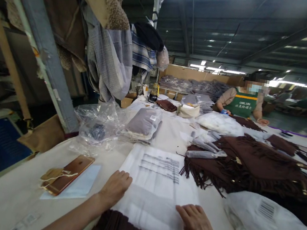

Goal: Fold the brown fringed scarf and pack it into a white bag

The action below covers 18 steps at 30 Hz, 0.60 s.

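Note:
A white, translucent plastic bag (155, 193) with lines of dark print lies flat on the table in front of me. My left hand (116, 190) has its fingers curled closed on the bag's left edge. Across from it, my right hand (197, 225) grips the right edge, fingers bent and close together. Dark brown fringed fabric (135, 228) shows at the bag's near edge, between my forearms. Whether that fabric is partly inside the bag I cannot tell. A clear plastic piece lies over the fabric at the bottom of the view.
Left are a phone (74, 170) on pale paper and crumpled clear plastic (100, 122). Ahead sits a stack of bagged grey items (144, 123). Brown fringed bags (245, 160) and a stuffed white bag (273, 223) lie right. A co-worker in a green apron (244, 104) stands across the table.

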Each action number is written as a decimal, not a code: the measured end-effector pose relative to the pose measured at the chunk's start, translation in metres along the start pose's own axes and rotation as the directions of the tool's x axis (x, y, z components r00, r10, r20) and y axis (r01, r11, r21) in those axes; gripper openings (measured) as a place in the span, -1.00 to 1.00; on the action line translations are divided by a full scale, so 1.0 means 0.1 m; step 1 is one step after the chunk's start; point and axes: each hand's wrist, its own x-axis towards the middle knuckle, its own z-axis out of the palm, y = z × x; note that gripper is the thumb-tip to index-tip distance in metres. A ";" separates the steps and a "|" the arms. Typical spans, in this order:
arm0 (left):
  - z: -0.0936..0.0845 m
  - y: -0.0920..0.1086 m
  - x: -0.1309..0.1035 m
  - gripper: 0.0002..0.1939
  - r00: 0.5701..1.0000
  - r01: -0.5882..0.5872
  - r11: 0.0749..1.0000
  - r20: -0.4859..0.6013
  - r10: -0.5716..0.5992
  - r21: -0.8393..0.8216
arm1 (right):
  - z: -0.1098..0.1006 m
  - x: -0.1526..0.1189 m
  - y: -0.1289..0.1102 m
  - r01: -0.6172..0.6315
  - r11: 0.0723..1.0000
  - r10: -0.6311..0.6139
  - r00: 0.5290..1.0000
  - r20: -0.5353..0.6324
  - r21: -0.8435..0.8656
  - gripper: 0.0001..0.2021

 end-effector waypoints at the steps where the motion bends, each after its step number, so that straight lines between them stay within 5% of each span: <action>1: -0.01 -0.05 -0.03 -0.69 1.000 0.019 1.000 -0.001 -0.019 -0.002 | -0.03 -0.07 0.03 -0.002 1.000 0.002 1.000 -0.021 -0.027 -0.60; 6: -0.04 -0.19 -0.19 -0.66 0.989 0.143 0.986 -0.024 -0.146 -0.085 | -0.10 -0.32 0.19 -0.159 0.985 0.153 0.984 -0.096 -0.060 -0.70; 10: -0.06 -0.24 -0.27 -0.68 0.951 0.268 0.919 -0.071 -0.300 -0.289 | -0.10 -0.38 0.17 -0.368 0.925 0.378 0.919 -0.116 0.094 -0.70; 14: -0.07 -0.28 -0.29 -0.80 0.859 0.374 0.691 -0.049 -0.509 -0.619 | -0.10 -0.35 0.06 -0.614 0.704 0.670 0.741 -0.047 0.357 -0.74; 18: -0.09 -0.24 -0.24 -0.88 0.749 0.348 0.229 0.123 -0.651 -0.909 | -0.10 -0.28 -0.02 -0.711 0.346 0.852 0.511 0.112 0.613 -0.61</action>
